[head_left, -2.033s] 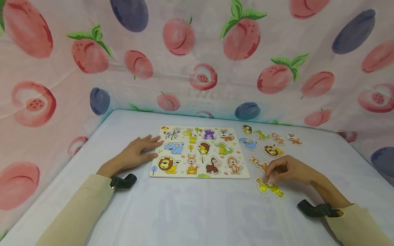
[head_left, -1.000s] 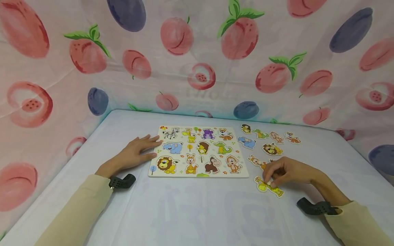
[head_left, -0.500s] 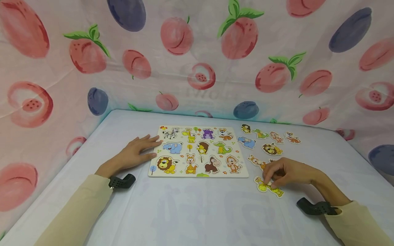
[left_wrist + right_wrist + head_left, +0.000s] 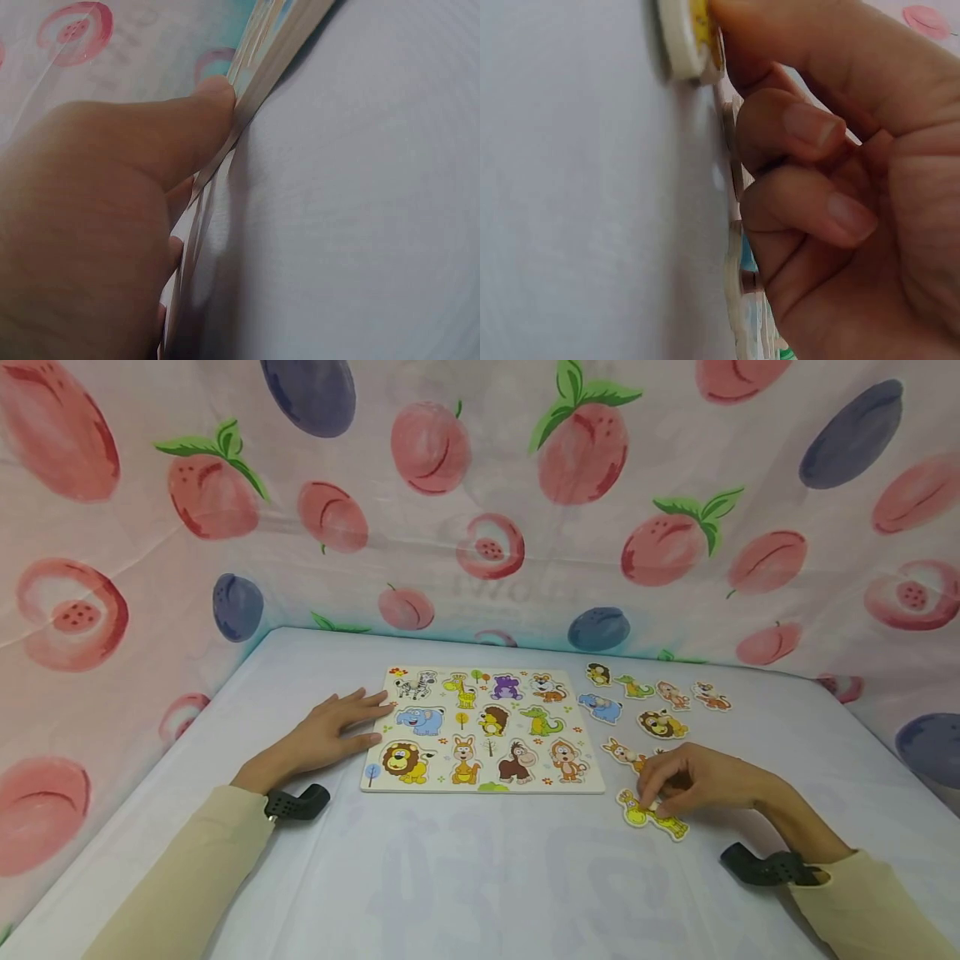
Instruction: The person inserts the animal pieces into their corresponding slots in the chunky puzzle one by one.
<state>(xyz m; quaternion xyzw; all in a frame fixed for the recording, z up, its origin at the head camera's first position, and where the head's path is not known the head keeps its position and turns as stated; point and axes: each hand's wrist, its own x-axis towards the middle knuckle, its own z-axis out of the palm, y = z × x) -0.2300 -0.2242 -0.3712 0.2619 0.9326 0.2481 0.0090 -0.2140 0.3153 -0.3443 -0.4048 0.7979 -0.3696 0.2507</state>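
My left hand [image 4: 330,731] rests at the left edge of a white animal puzzle board [image 4: 596,782], its fingers extended over the border. The left wrist view shows the thumb of the left hand [image 4: 97,202] against the board's side edge [image 4: 274,71]. To the right of the board, my right hand [image 4: 708,781] pinches the small knob on a yellow giraffe puzzle piece [image 4: 636,815] between thumb and index finger. Close over the white cloth, that giraffe piece [image 4: 682,41] shows its thick pale edge in the right wrist view. The right hand's other fingers are curled under.
A kangaroo piece [image 4: 618,752] lies just behind the right hand, partly covered. Farther back are elephant [image 4: 600,708], lion [image 4: 662,724], hedgehog [image 4: 597,674], crocodile [image 4: 634,686], monkey [image 4: 672,695] and tiger [image 4: 711,696] pieces. A fruit-print curtain [image 4: 555,547] stands behind the table.
My right fingertips have settled a little lower and closer round the giraffe piece's knob. The left hand and the board stay in place.
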